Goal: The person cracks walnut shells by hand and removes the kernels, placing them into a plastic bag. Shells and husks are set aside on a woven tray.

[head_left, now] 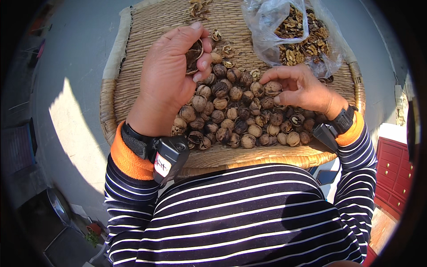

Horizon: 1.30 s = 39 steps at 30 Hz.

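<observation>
My left hand [167,78], raised over the upper left of the pile, is closed around a cracked walnut shell [193,55] with its dark inside showing. My right hand [302,89] has thumb and forefinger on a brown walnut [271,88] at the right side of the pile. Many whole and some split walnuts [235,127] lie on a woven wicker tray [115,115] in front of me. Loose shell bits [229,51] are scattered beyond the pile.
A clear plastic bag [262,31] holding shelled walnut kernels lies on the tray's back right. Off the tray are a red cabinet with small knobs [391,169] at right, a round metal pan [60,207] and a potted plant [93,233] at lower left.
</observation>
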Tool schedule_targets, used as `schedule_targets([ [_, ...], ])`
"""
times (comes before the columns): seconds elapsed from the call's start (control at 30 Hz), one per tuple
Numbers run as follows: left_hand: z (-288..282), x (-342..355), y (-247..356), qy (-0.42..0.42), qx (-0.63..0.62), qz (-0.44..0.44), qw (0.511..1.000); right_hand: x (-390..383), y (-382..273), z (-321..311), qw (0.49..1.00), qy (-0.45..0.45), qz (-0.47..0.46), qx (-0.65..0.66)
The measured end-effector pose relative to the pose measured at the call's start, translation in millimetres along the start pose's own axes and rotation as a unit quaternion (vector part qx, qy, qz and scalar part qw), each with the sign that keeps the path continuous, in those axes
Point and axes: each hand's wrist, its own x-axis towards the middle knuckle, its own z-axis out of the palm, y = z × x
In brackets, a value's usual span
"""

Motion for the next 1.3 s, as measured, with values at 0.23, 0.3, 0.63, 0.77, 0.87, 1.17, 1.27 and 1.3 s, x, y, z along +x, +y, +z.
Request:
schedule_targets([
  [0.23, -52, -58, 64, 0.046, -0.021, 0.159, 0.986, 0, -2, 32, 0.975, -0.162, -0.051, -0.146],
  [0.3, -79, -97, 84, 0.094, 0.004, 0.212, 0.973, 2, -2, 36, 0.955, -0.188, -0.105, -0.204],
  [0.63, -196, -191, -42, 0.352, -0.050, 0.069, 0.932, -2, -10, 37, 0.965, -0.187, -0.008, -0.183],
  [0.77, -244, -169, -85, 0.372, -0.020, 0.040, 0.927, -2, -10, 42, 0.976, -0.157, -0.014, -0.150],
  [0.87, -262, -174, -94, 0.414, 0.058, -0.049, 0.907, -1, -10, 42, 0.985, -0.153, 0.049, -0.058],
  [1.17, -115, -160, 61, 0.333, 0.338, 0.393, 0.788, -4, -6, 24, 0.992, -0.099, 0.035, 0.065],
  [1.27, -30, -124, 64, 0.121, 0.406, 0.396, 0.815, -5, -9, 22, 0.997, -0.075, -0.024, 0.026],
  [1.3, -6, -108, 47, 0.057, 0.420, 0.318, 0.848, -6, -9, 22, 0.996, -0.061, -0.051, 0.025],
])
